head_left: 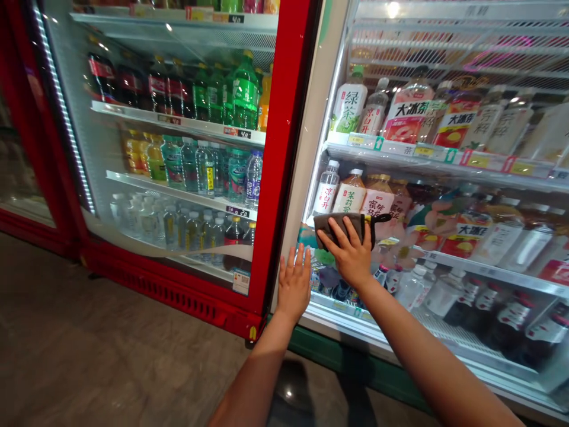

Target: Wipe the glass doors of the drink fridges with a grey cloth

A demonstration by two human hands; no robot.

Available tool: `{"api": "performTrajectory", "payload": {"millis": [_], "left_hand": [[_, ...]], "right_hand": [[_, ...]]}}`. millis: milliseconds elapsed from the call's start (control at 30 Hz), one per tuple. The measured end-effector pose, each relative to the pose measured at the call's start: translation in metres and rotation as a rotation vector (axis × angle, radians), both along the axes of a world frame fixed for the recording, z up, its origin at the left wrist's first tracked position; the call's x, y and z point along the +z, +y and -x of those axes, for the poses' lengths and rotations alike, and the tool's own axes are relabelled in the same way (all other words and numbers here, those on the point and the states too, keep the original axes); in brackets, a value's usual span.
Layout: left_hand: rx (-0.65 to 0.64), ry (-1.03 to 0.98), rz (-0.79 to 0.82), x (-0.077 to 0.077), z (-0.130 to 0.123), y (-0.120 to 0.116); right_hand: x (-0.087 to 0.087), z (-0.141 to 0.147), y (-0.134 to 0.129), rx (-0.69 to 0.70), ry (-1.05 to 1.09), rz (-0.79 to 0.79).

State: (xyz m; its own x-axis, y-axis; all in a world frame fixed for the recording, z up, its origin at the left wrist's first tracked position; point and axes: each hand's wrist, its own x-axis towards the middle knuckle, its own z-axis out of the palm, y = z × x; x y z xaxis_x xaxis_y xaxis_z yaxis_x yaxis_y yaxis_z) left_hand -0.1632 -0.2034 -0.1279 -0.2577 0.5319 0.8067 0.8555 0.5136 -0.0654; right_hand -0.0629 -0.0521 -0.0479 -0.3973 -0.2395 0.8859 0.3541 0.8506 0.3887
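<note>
Glass doors of two drink coolers filled the view, and all positions below are given relative to the white-framed cooler door [435, 249] on the right. Far to its left lay the stone-patterned floor [89, 356]. Next came the red-framed cooler [280, 148], standing just left of the white-framed door, with cola and green soda bottles [231, 89] on an upper shelf and water bottles [178, 225] lower down. The left hand [294, 286] rested flat, fingers spread and holding nothing, on the white door's left frame edge, low and just beside the red frame. The right hand [351, 252] pressed a folded grey cloth [342, 228] against the lower left part of the white door's glass, fingers splayed over the cloth and the palm below it. A black loop [380, 218] projected from the cloth's right end. Behind the glass stood tea bottles [351, 193], directly above the cloth, and more labelled bottles [457, 118] on the shelf higher and to the right.

Judged risks: the cloth, held only by pressure against smooth glass, could slip down if that pressure eased; a hard push near the door's edge could shift the door; bright reflections on the glass could hide unwiped smears.
</note>
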Motion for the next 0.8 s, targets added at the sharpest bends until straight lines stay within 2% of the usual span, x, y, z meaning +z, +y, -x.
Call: {"api": "performTrajectory", "payload": {"millis": [167, 267, 367, 467, 567, 633, 733, 800], "left_hand": [[0.033, -0.054, 0.003, 0.001, 0.008, -0.004], [0.051, -0.070, -0.022, 0.004, 0.012, -0.006], [0.074, -0.077, -0.058, 0.009, 0.015, -0.010], [0.090, -0.088, -0.059, 0.014, 0.018, -0.016], [0.103, -0.096, -0.043, 0.018, 0.020, -0.023], [0.112, -0.102, -0.050, 0.022, 0.021, -0.026], [0.121, -0.114, -0.082, 0.029, 0.021, -0.028], [0.119, -0.116, -0.097, 0.032, 0.021, -0.029]], "right_hand": [[-0.017, 0.008, -0.009, 0.064, -0.154, -0.085], [-0.004, 0.021, -0.012, 0.091, -0.189, -0.126], [0.009, 0.033, -0.015, 0.062, -0.098, -0.071], [0.004, 0.038, -0.020, 0.070, -0.117, -0.062], [0.000, 0.042, -0.022, 0.121, -0.244, -0.151], [0.008, 0.046, -0.022, 0.148, -0.272, -0.186], [0.026, 0.055, -0.025, 0.122, -0.186, -0.121], [0.030, 0.060, -0.028, 0.103, -0.144, -0.084]]}}
